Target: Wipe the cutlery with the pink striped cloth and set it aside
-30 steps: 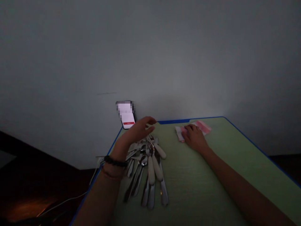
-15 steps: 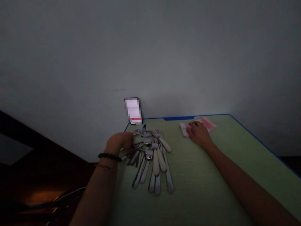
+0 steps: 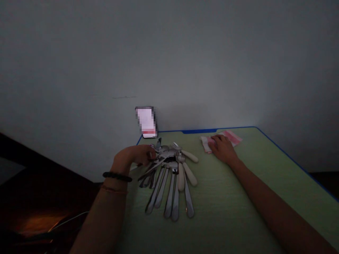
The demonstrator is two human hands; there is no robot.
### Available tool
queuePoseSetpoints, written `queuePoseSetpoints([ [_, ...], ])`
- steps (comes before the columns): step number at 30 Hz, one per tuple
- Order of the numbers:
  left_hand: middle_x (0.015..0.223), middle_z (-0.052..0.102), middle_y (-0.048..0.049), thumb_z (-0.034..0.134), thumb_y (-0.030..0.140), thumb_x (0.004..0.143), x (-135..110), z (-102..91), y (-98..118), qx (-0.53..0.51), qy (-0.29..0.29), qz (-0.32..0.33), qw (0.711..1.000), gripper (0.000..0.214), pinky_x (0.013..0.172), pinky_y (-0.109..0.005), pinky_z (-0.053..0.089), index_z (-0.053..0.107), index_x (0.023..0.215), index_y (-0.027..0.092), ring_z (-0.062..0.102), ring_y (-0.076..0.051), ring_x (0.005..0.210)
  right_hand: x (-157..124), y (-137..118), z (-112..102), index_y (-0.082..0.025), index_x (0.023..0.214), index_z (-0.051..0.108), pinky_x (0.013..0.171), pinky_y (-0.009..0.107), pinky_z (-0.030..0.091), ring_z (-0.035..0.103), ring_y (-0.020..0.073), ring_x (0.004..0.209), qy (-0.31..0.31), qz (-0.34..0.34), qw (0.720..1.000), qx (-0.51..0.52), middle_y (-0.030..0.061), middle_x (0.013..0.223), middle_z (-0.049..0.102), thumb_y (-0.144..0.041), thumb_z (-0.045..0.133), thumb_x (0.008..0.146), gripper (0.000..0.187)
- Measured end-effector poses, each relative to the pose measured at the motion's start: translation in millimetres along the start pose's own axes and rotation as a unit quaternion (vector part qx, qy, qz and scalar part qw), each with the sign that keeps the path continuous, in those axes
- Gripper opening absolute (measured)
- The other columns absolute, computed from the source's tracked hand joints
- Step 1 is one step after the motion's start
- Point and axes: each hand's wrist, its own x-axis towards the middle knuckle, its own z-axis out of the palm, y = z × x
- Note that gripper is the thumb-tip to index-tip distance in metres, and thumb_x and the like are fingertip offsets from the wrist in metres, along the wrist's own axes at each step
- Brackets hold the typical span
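A pile of metal cutlery [image 3: 169, 180], spoons and forks, some with cream handles, lies fanned on the green table [image 3: 238, 197]. My left hand [image 3: 135, 157], a dark bead bracelet on its wrist, is curled at the pile's left top, fingers pinched on one of the utensils. My right hand [image 3: 224, 150] lies flat on a folded pink and white cloth [image 3: 230, 138] at the far side of the table.
A lit phone [image 3: 147, 121] leans against the grey wall at the table's far left corner. The table has a blue rim [image 3: 197, 131]. A white cable [image 3: 69, 220] runs over the dark floor at left.
My left hand came down from above the pile and closed on a utensil at its left top. The cutlery fan has shifted a little. The right hand stayed on the cloth.
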Motion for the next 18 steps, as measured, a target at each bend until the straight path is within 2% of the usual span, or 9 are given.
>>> queuePoseSetpoints([
  [3,0.088,0.069,0.0000,0.051,0.009,0.050,-1,-6.8,3,-0.010,-0.035,0.018,0.999,0.047,0.064,-0.024,0.046,0.065,0.093,0.024,0.061,-0.018,0.075,-1,-2,-2,-0.015,0.120,0.053,0.092,0.040,0.034,0.045,0.0268,0.108,-0.001,-0.001,1.000,0.001,0.0145,0.115,0.055,-0.041,0.037,0.087,0.045],
  [7,0.091,0.069,-0.0003,0.048,0.006,0.058,-4,-15.8,8,-0.002,0.019,0.049,0.999,0.051,0.069,-0.023,0.044,0.063,0.103,0.023,0.061,-0.016,0.081,-1,-4,-4,-0.014,0.120,0.053,0.092,0.040,0.034,0.045,0.0268,0.109,-0.007,-0.001,1.000,0.000,0.0145,0.115,0.055,-0.040,0.036,0.088,0.045],
  [13,0.096,0.069,-0.0021,0.047,0.006,0.067,-9,-25.7,22,0.023,0.109,0.046,0.993,0.054,0.075,-0.023,0.043,0.058,0.117,0.022,0.061,-0.015,0.084,-1,-5,-6,-0.014,0.120,0.053,0.093,0.040,0.034,0.045,0.0270,0.108,-0.009,0.000,1.000,0.004,0.0144,0.116,0.054,-0.041,0.037,0.088,0.045],
  [18,0.105,0.068,-0.0044,0.049,0.008,0.069,-10,-26.2,25,0.024,0.105,0.030,0.994,0.057,0.080,-0.025,0.044,0.053,0.125,0.020,0.061,-0.016,0.089,-2,-5,-5,-0.014,0.121,0.053,0.092,0.040,0.034,0.045,0.0274,0.108,-0.009,-0.001,1.000,0.001,0.0147,0.116,0.054,-0.040,0.038,0.087,0.045],
])
